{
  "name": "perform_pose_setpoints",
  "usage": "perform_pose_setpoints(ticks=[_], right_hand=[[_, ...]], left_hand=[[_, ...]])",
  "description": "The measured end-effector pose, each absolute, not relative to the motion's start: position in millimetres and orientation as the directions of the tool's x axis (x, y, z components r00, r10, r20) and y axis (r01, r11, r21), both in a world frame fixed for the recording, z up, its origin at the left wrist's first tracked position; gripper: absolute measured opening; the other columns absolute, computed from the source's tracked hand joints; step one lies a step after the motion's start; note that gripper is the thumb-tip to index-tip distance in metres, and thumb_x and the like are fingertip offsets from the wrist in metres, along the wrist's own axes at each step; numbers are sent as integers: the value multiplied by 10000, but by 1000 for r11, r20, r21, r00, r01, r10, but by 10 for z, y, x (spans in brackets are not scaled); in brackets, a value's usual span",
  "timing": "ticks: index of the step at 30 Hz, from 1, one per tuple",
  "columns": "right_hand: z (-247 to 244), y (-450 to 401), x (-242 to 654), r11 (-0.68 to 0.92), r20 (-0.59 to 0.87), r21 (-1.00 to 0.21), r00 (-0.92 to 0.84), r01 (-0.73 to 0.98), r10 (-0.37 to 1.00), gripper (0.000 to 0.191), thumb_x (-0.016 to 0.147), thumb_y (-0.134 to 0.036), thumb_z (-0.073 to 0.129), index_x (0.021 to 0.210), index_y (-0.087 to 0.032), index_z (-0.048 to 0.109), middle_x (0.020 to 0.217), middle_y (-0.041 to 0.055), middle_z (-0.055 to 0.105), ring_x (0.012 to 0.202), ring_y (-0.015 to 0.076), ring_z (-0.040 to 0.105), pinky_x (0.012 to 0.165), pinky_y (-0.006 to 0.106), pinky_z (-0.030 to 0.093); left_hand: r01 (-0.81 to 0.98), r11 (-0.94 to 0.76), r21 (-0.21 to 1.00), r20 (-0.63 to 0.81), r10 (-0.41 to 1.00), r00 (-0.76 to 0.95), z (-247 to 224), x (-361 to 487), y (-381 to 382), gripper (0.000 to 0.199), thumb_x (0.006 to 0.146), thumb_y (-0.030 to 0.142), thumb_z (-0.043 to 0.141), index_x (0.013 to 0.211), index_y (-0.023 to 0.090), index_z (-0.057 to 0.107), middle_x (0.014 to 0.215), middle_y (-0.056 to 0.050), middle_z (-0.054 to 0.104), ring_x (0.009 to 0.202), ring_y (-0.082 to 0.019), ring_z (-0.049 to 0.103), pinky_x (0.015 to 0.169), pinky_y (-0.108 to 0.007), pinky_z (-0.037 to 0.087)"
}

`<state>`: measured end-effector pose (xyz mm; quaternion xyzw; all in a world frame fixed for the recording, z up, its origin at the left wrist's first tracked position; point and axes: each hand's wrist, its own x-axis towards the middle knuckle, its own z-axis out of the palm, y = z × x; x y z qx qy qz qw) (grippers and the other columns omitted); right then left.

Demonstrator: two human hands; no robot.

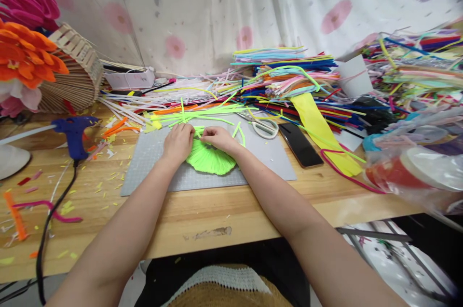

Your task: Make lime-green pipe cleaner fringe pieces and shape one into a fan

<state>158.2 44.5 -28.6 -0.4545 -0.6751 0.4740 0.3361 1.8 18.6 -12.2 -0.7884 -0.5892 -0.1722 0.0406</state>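
Note:
A bright green fan-shaped piece (pixel 211 158), built of pipe cleaners laid side by side, lies on the grey cutting mat (pixel 148 162). At its upper left edge, my left hand (pixel 179 144) is closed with bent fingers on a green pipe cleaner (pixel 183 110), whose end sticks up beyond the hand. My right hand (pixel 220 139) pinches a green pipe cleaner at the fan's upper edge, close to the left fingertips. The fingers partly hide what they grip. A bent green pipe cleaner (pixel 241 134) shows just right of the right hand.
Loose green pipe cleaners (pixel 206 115) and scissors (pixel 265 128) lie behind the hands. A phone (pixel 300 144) and yellow strip (pixel 320 128) are at right. A blue glue gun (pixel 75 134) with its cord stands left among scraps. Pipe-cleaner bundles (pixel 289 73) line the back.

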Motion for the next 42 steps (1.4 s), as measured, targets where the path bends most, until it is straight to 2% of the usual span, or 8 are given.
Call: perform_pose_setpoints(ticks=[8, 18, 25, 30, 33, 35, 39, 42], right_hand=[[-291, 458, 1546, 68, -39, -912, -250, 404, 967, 139, 645, -275, 547, 594, -153, 503, 525, -43, 482, 481, 53, 394, 458, 184, 277], [-252, 441, 1553, 100, -37, -900, -303, 424, 952, 128, 649, -252, 553, 587, -147, 513, 517, -40, 488, 469, 50, 395, 445, 181, 276], [-295, 436, 1555, -5, -77, -952, -222, 307, 972, 156, 719, -279, 576, 666, -164, 484, 458, -67, 466, 372, 45, 411, 392, 163, 312], [-250, 389, 1549, -41, -81, -985, -241, 167, 967, 235, 735, -325, 625, 805, -181, 453, 488, -89, 480, 370, 55, 476, 368, 150, 357], [-211, 383, 1546, -31, -85, -976, -249, 213, 965, 215, 770, -311, 598, 894, -180, 481, 493, -97, 459, 360, 41, 460, 357, 135, 343], [-178, 381, 1545, -32, -108, -966, -290, 257, 951, 154, 824, -302, 521, 898, -167, 522, 504, -84, 453, 351, 31, 429, 356, 138, 338], [-137, 388, 1545, -15, -113, -969, -386, 248, 916, 228, 876, -313, 395, 801, -152, 539, 558, -63, 451, 354, 18, 360, 352, 150, 294], [-175, 430, 1536, 32, -42, -978, -346, 205, 937, 112, 814, -237, 491, 749, -149, 515, 605, -65, 481, 429, 9, 382, 413, 132, 308]], left_hand=[[936, -316, 156, 376, 895, 240, -138, 26, 145, 151, 853, 201, 391, 876, 196, 540, 891, -81, 579, 909, -237, 489, 728, -341, 398], [930, -312, 192, 415, 885, 211, -179, 17, 154, 125, 836, 194, 414, 858, 205, 536, 879, -72, 578, 897, -235, 497, 740, -349, 404], [885, -396, 246, 402, 872, 279, -165, -10, 160, 133, 815, 172, 427, 831, 194, 558, 859, -71, 585, 901, -226, 502, 772, -348, 413], [802, -400, 444, 381, 894, 235, -253, -14, 206, 124, 777, 237, 513, 799, 192, 626, 826, -51, 619, 865, -207, 531, 804, -350, 420], [702, -358, 616, 346, 923, 167, -337, -28, 261, 133, 738, 254, 557, 798, 189, 657, 812, -37, 634, 828, -184, 556, 793, -331, 434], [652, -353, 671, 341, 928, 151, -363, -37, 283, 143, 730, 250, 556, 802, 193, 665, 813, -30, 641, 824, -173, 564, 798, -324, 437], [652, -388, 651, 371, 913, 173, -318, -26, 256, 137, 739, 236, 539, 792, 210, 663, 859, -23, 662, 878, -176, 564, 858, -345, 413], [717, -403, 568, 375, 903, 211, -248, -1, 207, 137, 752, 243, 541, 818, 222, 659, 891, -21, 676, 919, -195, 557, 888, -376, 389]])
